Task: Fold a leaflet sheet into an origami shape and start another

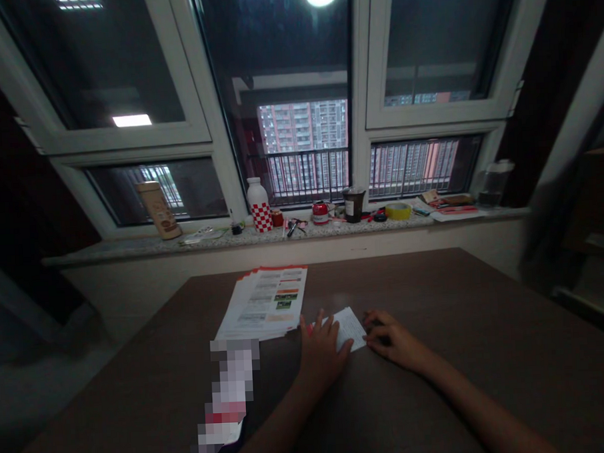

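A small white sheet of paper with fine printed lines point(350, 326) lies on the brown table point(436, 327). My left hand point(323, 349) rests on its left part with the fingers spread, and a bit of red shows beneath them. By the sheet's right edge is my right hand point(390, 339), fingers loosely bent and apart; whether its fingertips touch the edge I cannot tell. Left of my left hand sits a stack of printed pages point(265, 301) with orange top edges. A blurred-out white and red item point(232, 390) lies nearer to me, partly pixelated.
Beyond the table runs a stone windowsill point(207, 247). On it stand a tan bottle point(158, 209), a white and red checked bottle point(259, 205), a dark cup point(354, 204), a yellow tape roll point(398, 212), some papers point(456, 213) and a clear jug point(494, 185).
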`<move>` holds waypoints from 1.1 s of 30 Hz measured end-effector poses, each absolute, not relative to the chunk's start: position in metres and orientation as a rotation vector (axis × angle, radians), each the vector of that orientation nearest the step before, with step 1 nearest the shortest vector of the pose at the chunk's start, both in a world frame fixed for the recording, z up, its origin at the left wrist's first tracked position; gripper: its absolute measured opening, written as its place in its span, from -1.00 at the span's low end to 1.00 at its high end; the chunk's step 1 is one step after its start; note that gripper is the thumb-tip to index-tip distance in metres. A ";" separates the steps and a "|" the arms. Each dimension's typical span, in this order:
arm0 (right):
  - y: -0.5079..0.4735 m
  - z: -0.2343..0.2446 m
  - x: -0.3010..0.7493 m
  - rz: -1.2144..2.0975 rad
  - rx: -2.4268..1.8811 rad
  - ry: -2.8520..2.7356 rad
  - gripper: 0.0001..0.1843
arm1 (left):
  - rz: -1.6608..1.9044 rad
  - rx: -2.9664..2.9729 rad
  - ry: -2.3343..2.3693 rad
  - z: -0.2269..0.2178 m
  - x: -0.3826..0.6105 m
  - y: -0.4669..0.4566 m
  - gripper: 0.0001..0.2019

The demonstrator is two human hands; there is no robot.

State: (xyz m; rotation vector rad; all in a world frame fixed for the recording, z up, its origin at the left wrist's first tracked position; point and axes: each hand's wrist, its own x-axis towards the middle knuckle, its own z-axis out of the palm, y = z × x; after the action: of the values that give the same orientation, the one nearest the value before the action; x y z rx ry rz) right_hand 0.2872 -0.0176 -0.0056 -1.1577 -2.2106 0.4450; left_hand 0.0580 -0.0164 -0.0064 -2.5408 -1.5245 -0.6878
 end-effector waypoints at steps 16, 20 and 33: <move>-0.008 -0.014 0.294 0.601 -1.036 -2.128 -0.87 | -0.291 -2.934 -1.345 -0.004 0.053 -0.006 -0.49; -0.004 -0.017 0.295 0.514 -1.159 -2.107 -0.85 | -0.293 -2.931 -1.343 -0.006 0.054 -0.005 -0.48; -0.003 -0.005 0.281 0.200 -1.543 -2.114 -0.75 | -0.278 -2.929 -1.329 -0.001 0.054 -0.007 -0.48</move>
State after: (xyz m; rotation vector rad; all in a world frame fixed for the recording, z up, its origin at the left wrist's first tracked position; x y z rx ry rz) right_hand 0.2808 -0.0028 -0.0054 -1.5429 -2.1142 0.2002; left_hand 0.0542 -0.0070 -0.0008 -2.9293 -1.3287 -0.2783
